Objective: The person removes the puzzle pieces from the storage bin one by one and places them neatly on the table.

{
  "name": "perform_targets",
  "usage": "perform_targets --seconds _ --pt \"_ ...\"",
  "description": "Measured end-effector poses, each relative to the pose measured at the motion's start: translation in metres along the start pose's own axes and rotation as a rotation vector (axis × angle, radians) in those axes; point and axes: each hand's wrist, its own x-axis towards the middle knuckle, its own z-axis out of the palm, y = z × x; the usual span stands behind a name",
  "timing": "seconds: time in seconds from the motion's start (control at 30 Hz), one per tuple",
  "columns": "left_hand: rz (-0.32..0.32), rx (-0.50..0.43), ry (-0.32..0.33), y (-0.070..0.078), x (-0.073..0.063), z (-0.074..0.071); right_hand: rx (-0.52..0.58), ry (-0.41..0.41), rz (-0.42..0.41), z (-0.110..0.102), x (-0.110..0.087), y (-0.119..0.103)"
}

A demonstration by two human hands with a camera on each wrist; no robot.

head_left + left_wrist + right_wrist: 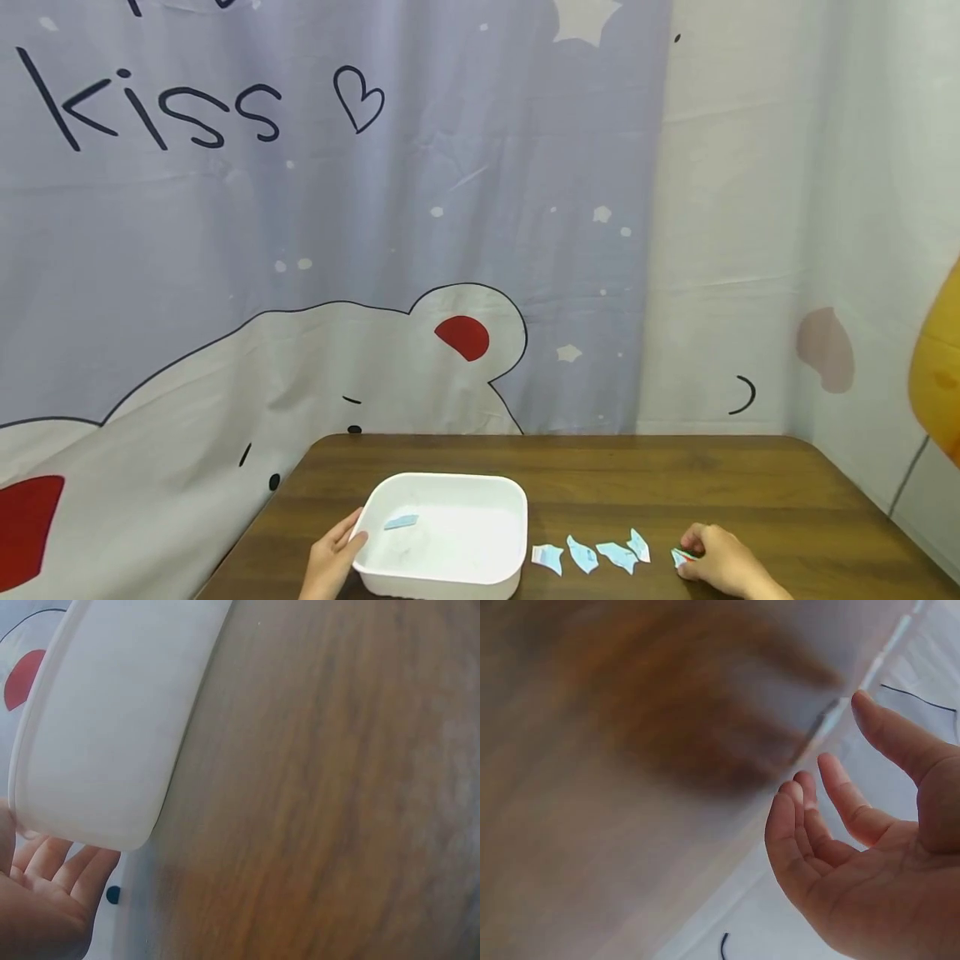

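On the left of the table stands a white plastic basin (450,575). My left hand (332,557) holds its left side, thumb at the rim and fingers along the outer wall, as the left wrist view also shows. Inside the basin lies a light blue paper scrap (401,522). My right hand (720,560) is low over the table at the right, thumb and fingers spread around a light blue torn paper piece (681,558) with a red mark. In the right wrist view a gap shows between the thumb and the fingers (844,787), the piece's edge close to the thumb tip.
Between the basin and my right hand several torn light blue pieces lie in a row, among them one with a white edge (548,557), a pointed one (582,555) and a wide one (617,557). A printed curtain (570,250) hangs behind the brown wooden table (600,467).
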Motion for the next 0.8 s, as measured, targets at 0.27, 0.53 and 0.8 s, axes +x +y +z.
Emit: perform_targets --seconds 0.27,0.53,0.8 --pt "-0.002 0.016 0.023 0.000 -0.001 -0.005 0.096 0.078 -0.100 -0.002 0.018 -0.063" --pt "0.001 -0.014 0.017 -0.003 0.001 -0.001 0.257 0.033 -0.184 0.016 0.033 -0.126" --pt "0.042 0.011 0.016 0.000 -0.001 0.000 0.417 -0.026 -0.262 0.045 0.049 -0.171"
